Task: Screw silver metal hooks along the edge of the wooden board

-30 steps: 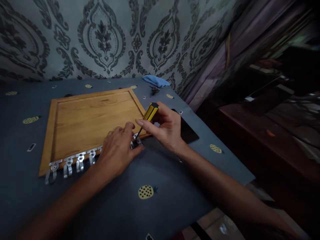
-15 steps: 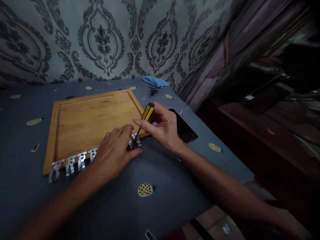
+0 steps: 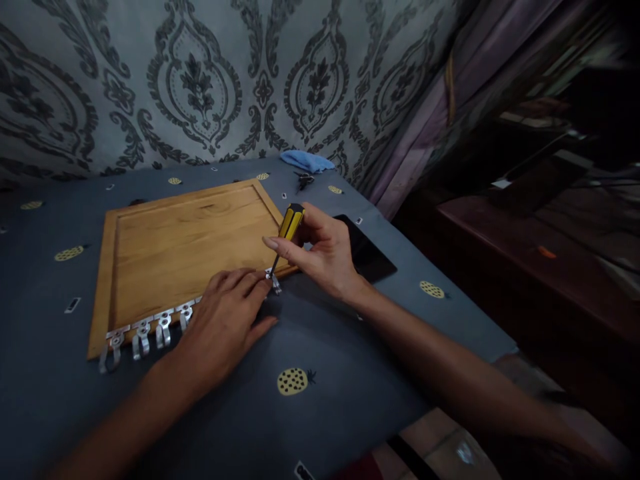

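Note:
A wooden board (image 3: 185, 243) lies flat on a dark blue cloth (image 3: 310, 347). Along its near edge runs a row of silver metal hooks (image 3: 145, 331). My left hand (image 3: 227, 317) lies flat, fingers stretched over the hooks near the board's right corner. My right hand (image 3: 323, 253) is closed round a yellow and black screwdriver (image 3: 289, 227). The screwdriver stands tilted, its tip down at the hook (image 3: 273, 277) at the board's near right corner, just beyond my left fingertips.
A black phone (image 3: 367, 253) lies right of my right hand. A blue rag (image 3: 306, 161) and a small dark object (image 3: 303, 179) sit at the back by the patterned wall. The table's right edge drops off to dark furniture (image 3: 525, 253).
My left hand has slid back and leftward, flattening out and uncovering the corner hook. The screwdriver and my right hand stay at the same corner.

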Tool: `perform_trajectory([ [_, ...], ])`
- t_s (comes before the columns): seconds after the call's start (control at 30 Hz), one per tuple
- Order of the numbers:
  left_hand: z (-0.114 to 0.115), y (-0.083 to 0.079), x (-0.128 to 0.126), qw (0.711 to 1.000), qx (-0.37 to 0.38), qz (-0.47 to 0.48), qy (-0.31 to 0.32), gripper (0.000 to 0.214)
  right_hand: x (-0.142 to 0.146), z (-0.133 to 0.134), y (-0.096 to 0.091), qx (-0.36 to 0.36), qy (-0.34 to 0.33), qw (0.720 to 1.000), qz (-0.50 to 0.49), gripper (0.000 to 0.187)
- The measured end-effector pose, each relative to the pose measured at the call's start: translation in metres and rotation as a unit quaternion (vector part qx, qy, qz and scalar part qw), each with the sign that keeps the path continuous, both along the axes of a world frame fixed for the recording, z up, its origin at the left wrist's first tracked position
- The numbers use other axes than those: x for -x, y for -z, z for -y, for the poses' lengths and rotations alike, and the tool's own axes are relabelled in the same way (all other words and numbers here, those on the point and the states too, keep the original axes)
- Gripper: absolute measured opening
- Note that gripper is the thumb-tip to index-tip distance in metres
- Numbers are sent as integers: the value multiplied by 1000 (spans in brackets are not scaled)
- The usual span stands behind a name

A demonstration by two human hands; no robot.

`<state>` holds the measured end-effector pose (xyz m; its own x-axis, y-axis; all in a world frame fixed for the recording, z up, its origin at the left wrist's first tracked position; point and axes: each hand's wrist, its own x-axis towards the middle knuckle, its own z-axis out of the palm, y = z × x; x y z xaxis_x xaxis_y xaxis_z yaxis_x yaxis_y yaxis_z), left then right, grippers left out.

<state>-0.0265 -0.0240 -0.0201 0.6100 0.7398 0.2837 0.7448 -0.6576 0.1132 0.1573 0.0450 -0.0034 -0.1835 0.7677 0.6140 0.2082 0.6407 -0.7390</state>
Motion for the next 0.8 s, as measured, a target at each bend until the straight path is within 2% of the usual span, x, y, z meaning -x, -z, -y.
perform_trajectory([
  [0.23, 0, 2, -4, 999, -29, -32, -9, 42, 0, 1, -1, 16, 12, 1000, 1, 45],
  [0.4, -1, 2, -7, 998, -37, -40, -15, 37, 0, 1, -2, 30, 9, 999, -8, 40],
  [0.63, -3, 5, -8, 998, -56, -30, -15, 30, -1, 3, -12, 110, -65, 989, -68, 37],
  [0.8, -3, 6, -10, 998, -62, -25, -18, 25, -6, 5, -21, 166, -106, 978, -62, 38],
])
